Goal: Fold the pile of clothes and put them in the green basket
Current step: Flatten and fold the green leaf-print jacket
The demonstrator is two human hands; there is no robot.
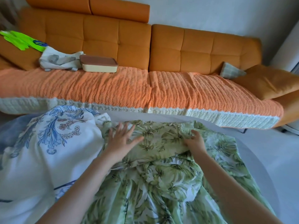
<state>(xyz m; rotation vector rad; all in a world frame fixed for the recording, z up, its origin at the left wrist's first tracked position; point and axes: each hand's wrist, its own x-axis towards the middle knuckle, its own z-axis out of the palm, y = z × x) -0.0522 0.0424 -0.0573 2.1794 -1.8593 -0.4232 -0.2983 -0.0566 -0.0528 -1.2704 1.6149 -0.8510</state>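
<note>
Two hands meet the green leaf-print garment (161,183) at frame centre. The left hand (123,139) lies flat on its folded top band with fingers spread, and the right hand (195,141) pinches that band's right end. The garment's length runs down toward the bottom edge across a pale table (258,159), with an orange sofa (178,50) above.

Left hand (122,139) slightly blurry
</note>
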